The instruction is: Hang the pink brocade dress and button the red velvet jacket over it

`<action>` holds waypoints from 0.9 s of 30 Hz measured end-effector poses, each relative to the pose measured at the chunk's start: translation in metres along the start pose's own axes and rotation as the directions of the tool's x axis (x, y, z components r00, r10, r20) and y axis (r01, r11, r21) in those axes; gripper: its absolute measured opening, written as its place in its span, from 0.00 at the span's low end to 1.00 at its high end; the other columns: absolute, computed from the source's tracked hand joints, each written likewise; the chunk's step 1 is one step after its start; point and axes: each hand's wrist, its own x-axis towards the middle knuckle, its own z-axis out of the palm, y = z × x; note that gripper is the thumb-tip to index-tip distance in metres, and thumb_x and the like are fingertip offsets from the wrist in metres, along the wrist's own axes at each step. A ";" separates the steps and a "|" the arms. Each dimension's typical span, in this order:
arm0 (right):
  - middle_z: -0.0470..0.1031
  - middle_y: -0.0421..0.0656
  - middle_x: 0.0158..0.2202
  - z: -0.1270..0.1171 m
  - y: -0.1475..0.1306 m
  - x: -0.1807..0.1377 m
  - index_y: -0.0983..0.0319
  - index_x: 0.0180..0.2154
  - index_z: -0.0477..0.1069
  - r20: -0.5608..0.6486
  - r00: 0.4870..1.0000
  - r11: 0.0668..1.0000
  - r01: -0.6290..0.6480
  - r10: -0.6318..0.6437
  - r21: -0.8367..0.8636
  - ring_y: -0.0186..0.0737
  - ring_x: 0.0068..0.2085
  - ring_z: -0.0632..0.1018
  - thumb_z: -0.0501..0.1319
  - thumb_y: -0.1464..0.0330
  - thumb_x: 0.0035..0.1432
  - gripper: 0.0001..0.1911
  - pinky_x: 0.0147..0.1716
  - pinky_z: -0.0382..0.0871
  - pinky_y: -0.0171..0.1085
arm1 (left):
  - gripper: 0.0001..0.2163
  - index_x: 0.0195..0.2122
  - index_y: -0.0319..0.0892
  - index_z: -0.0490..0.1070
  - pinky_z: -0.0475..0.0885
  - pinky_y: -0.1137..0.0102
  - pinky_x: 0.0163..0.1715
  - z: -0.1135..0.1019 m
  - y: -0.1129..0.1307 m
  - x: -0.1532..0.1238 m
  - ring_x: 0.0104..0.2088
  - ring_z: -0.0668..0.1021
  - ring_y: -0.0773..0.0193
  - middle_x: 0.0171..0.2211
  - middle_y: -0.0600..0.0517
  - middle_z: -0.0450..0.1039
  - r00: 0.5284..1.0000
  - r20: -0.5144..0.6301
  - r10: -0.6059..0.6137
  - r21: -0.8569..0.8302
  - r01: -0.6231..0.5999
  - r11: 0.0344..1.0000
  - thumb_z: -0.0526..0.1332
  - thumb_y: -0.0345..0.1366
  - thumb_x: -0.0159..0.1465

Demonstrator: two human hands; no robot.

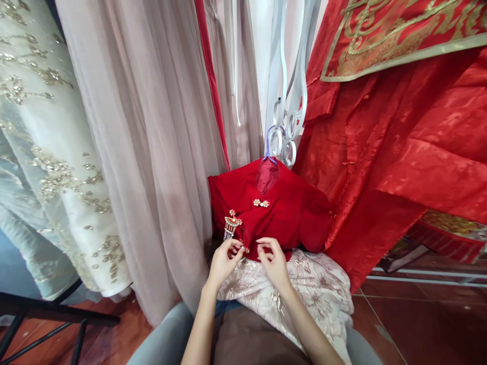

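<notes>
In front of me a red velvet jacket [281, 213] hangs on a purple hanger [268, 139]. A pair of gold and pearl flower fasteners [261, 203] sits below its collar. On the left of its chest is a beaded ornament [232, 223] with dangling tassels. My left hand [225, 261] is closed, thumb and fingertips pinching a small beaded fastener [245, 249] near the jacket's lower edge. Just right of it, my right hand [273, 259] is held in front of the velvet, fingers bent and apart from the thumb, with nothing visible between them. Pale brocade fabric [323, 279] shows beneath the jacket.
Dusty-pink sheer drapery [125, 126] hangs close on the left, beside a white beaded gown [64, 152]. Red satin garments [380, 152] hang on the right. A white scrolled metal stand [289, 126] rises behind the hanger. A black stool [57, 317] stands at lower left.
</notes>
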 end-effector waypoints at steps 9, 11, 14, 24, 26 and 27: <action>0.72 0.47 0.45 0.010 0.014 -0.007 0.58 0.44 0.70 0.218 0.973 0.997 -0.068 0.071 -0.022 0.42 0.45 0.76 0.57 0.68 0.55 0.13 0.38 0.76 0.39 | 0.08 0.36 0.44 0.75 0.71 0.71 0.31 0.001 -0.006 -0.001 0.32 0.76 0.63 0.35 0.50 0.75 0.998 0.064 0.015 0.033 -0.017 0.999 0.62 0.40 0.57; 0.73 0.46 0.45 0.011 0.018 -0.007 0.58 0.44 0.69 0.215 0.973 0.996 -0.084 0.082 -0.002 0.41 0.45 0.76 0.58 0.68 0.55 0.13 0.38 0.75 0.39 | 0.10 0.36 0.42 0.74 0.70 0.71 0.31 0.005 -0.008 -0.001 0.32 0.76 0.63 0.35 0.49 0.76 0.998 0.062 -0.013 -0.023 0.014 1.000 0.61 0.43 0.59; 0.74 0.46 0.45 0.012 0.022 -0.007 0.58 0.44 0.69 0.210 0.974 0.995 -0.094 0.087 0.023 0.40 0.44 0.76 0.58 0.67 0.56 0.13 0.38 0.75 0.38 | 0.12 0.34 0.40 0.74 0.70 0.72 0.31 0.010 -0.010 -0.001 0.32 0.76 0.63 0.33 0.49 0.76 0.997 0.057 -0.059 -0.120 0.066 0.991 0.60 0.44 0.59; 0.78 0.46 0.41 0.012 0.022 -0.005 0.59 0.39 0.72 0.178 0.979 0.989 -0.116 0.097 0.094 0.42 0.40 0.79 0.59 0.61 0.57 0.11 0.39 0.75 0.40 | 0.16 0.29 0.39 0.71 0.73 0.72 0.26 0.020 -0.006 -0.001 0.27 0.74 0.65 0.27 0.51 0.71 0.967 0.061 -0.247 -0.394 0.250 0.884 0.65 0.48 0.51; 0.78 0.46 0.40 0.012 0.022 -0.005 0.59 0.38 0.72 0.167 0.981 0.991 -0.111 0.097 0.077 0.42 0.40 0.79 0.59 0.61 0.57 0.10 0.39 0.75 0.40 | 0.17 0.30 0.39 0.71 0.73 0.71 0.25 0.022 -0.006 0.000 0.27 0.75 0.64 0.28 0.51 0.72 0.959 0.027 -0.282 -0.422 0.267 0.867 0.66 0.49 0.50; 0.78 0.46 0.39 0.012 0.023 -0.005 0.59 0.38 0.72 0.163 0.982 0.992 -0.107 0.095 0.069 0.42 0.39 0.79 0.59 0.61 0.57 0.10 0.39 0.75 0.39 | 0.17 0.30 0.39 0.71 0.73 0.71 0.25 0.022 -0.006 0.000 0.27 0.75 0.64 0.28 0.51 0.72 0.958 0.014 -0.285 -0.422 0.264 0.867 0.65 0.49 0.50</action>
